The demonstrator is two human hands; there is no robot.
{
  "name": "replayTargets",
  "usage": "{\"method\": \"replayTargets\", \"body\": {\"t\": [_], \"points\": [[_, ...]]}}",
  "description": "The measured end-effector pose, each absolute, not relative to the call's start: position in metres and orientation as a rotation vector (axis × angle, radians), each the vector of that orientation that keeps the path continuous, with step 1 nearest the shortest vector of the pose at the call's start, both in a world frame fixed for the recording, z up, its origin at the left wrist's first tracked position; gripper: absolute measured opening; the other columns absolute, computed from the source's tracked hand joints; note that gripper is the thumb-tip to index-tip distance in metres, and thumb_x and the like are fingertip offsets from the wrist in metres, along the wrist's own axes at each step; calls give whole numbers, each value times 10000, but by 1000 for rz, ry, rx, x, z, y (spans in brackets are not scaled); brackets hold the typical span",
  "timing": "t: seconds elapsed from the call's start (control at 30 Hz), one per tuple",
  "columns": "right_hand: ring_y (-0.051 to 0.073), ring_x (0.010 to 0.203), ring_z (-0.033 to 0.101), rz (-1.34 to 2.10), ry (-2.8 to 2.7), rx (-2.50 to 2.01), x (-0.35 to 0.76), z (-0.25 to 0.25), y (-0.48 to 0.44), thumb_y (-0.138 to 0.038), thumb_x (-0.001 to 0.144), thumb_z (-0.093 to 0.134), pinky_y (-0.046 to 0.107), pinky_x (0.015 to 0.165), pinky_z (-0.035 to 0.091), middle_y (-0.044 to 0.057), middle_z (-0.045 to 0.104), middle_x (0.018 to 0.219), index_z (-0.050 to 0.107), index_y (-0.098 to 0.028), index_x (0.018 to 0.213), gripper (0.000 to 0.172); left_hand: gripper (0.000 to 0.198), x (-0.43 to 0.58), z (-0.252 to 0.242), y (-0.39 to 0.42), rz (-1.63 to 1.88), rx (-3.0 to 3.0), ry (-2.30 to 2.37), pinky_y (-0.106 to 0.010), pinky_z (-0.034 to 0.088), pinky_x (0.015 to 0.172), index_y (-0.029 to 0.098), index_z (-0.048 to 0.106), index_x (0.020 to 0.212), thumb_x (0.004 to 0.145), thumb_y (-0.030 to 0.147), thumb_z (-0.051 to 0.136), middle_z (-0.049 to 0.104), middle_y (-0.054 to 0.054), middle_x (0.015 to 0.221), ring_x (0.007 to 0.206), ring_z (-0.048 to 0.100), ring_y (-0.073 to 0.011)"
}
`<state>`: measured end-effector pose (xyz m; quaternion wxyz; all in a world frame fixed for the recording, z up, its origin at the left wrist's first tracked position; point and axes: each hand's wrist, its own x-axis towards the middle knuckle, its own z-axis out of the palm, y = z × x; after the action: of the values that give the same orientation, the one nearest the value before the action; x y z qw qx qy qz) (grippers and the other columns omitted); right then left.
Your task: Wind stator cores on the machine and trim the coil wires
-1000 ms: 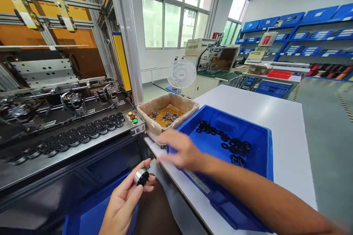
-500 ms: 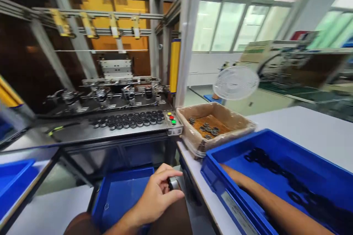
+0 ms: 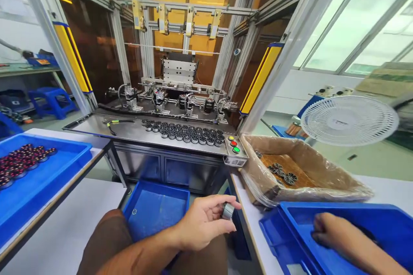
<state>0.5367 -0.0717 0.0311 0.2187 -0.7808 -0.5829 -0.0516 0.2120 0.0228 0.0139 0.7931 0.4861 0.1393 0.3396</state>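
My left hand point(image 3: 206, 222) is closed round a silver metal ring part point(image 3: 228, 211), pinched between thumb and fingers above my lap. My right hand point(image 3: 329, 227) is over the blue bin point(image 3: 322, 208) at the right; its fingers are curled and smeared by motion, and something dark shows at the fingertips, too blurred to name. Rows of black and silver round parts point(image 3: 190, 133) stand on the machine's metal ledge. A plastic-lined box point(image 3: 309, 163) behind the bin holds several similar parts.
A machine frame with yellow light bars point(image 3: 263, 78) stands ahead, its button panel point(image 3: 236, 149) at the ledge's right end. A white fan point(image 3: 350, 120) is at the right. Blue trays lie at the left point(image 3: 64, 163) and below point(image 3: 158, 206).
The view has swung left, bringing the left tray with dark red parts into sight. My right hand, hidden behind the bin's wall before, now shows. My left hand still holds the ring part.
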Motion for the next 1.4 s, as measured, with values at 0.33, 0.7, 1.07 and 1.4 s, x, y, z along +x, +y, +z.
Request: {"method": "replayTargets", "body": {"t": [0.33,0.7,1.07,1.4], "points": [[147,707,653,-246,-1843,-1418,389,76,-94,-143,891,579,234,595,554,45,652,804,623,-217,912,88,562,230,12,11,681,913,329,-277,590,695,153,751,956,431,183,949,768,-82,925,724,709,-165],[161,747,651,-128,-1948,-1242,380,57,-98,-62,883,550,255,627,554,50,653,803,572,-188,990,167,497,235,10,1,689,1017,191,-238,593,748,156,764,945,484,209,941,781,-71,929,791,726,-172],[171,878,674,-377,-2061,-1189,385,61,-95,-52,906,531,271,733,598,105,672,935,606,-149,1133,259,561,228,9,3,587,961,237,-295,613,764,149,766,963,430,118,942,796,-62,857,796,749,-213],[207,887,703,-394,-2157,-1161,389,57,-99,-59,896,540,301,742,607,114,711,918,587,-155,1220,341,579,227,0,4,523,1016,209,-348,568,865,162,732,1091,549,242,920,772,-74,947,879,720,-210]]}}
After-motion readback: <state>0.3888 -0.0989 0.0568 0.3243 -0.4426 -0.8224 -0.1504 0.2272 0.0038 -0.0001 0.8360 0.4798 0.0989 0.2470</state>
